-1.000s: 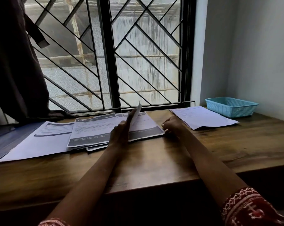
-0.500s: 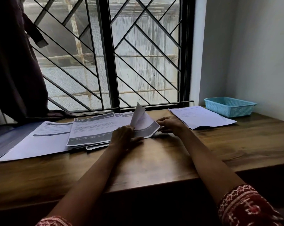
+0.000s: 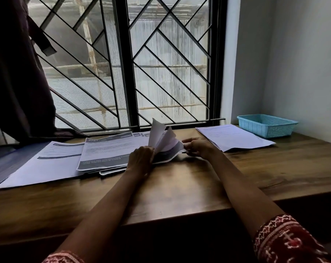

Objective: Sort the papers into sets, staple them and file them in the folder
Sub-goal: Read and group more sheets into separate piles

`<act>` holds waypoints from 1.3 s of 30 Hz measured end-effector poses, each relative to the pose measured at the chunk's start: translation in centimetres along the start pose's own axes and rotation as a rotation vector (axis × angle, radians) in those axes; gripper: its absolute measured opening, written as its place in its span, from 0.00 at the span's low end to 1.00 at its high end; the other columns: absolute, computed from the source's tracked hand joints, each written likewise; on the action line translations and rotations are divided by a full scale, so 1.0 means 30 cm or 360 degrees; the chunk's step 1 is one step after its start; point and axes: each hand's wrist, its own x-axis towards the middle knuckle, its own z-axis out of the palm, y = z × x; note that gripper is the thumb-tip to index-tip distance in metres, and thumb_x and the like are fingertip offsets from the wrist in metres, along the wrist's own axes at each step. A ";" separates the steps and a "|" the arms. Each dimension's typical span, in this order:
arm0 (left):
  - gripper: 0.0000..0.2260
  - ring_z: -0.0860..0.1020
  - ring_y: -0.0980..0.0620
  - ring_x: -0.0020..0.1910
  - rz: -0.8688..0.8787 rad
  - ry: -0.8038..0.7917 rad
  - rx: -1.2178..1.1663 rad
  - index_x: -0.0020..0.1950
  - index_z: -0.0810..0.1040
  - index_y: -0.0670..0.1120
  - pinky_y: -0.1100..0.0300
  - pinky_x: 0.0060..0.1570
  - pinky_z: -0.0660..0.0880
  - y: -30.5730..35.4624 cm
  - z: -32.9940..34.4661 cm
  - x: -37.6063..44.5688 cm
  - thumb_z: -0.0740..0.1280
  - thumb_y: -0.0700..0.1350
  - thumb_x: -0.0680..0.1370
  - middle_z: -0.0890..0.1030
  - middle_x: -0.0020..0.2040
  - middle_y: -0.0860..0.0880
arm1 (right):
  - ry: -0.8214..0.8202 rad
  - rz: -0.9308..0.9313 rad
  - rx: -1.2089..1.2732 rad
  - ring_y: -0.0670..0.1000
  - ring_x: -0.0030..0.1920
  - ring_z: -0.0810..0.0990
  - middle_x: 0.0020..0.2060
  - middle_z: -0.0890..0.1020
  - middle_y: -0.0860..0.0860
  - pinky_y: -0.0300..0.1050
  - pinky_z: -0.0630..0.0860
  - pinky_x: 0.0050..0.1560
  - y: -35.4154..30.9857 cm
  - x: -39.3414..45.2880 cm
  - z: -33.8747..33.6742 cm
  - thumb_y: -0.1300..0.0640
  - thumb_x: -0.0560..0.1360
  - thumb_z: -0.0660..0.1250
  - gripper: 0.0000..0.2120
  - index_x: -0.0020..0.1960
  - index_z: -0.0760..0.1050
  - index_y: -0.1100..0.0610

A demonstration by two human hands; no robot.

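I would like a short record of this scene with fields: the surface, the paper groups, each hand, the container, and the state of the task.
surface: wooden table below a barred window
middle stack: printed papers, right corners lifted
left sheet: single printed sheet, flat, partly under the stack
right pile: papers, flat, apart from the stack
left hand: holds up the lifted corners
right hand: pinches the stack's right corner
container: blue basket, far right, contents not visible
stapler, folder: not identifiable
task state: sorting, nothing visibly stapled
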 end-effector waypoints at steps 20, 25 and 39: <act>0.09 0.79 0.41 0.54 -0.0040 0.0077 -0.0051 0.57 0.76 0.43 0.53 0.48 0.75 -0.011 0.018 0.013 0.64 0.39 0.78 0.80 0.55 0.42 | -0.0187 0.0019 0.0023 0.50 0.32 0.81 0.38 0.79 0.56 0.38 0.79 0.29 -0.001 -0.039 0.033 0.71 0.74 0.65 0.04 0.43 0.71 0.65; 0.11 0.78 0.39 0.54 -0.0089 0.0149 -0.0144 0.56 0.76 0.42 0.50 0.48 0.73 -0.003 0.006 0.015 0.56 0.43 0.82 0.80 0.54 0.40 | 0.0101 -0.0238 0.0024 0.57 0.33 0.79 0.46 0.75 0.64 0.39 0.78 0.26 -0.034 -0.058 0.044 0.78 0.72 0.56 0.09 0.42 0.72 0.68; 0.17 0.75 0.42 0.58 0.0007 -0.0081 0.0095 0.68 0.70 0.47 0.55 0.51 0.71 -0.010 0.003 0.013 0.58 0.43 0.79 0.77 0.61 0.43 | 0.1789 -0.1242 -0.0011 0.63 0.62 0.76 0.62 0.76 0.62 0.38 0.66 0.58 -0.080 -0.033 -0.050 0.72 0.77 0.51 0.20 0.67 0.67 0.68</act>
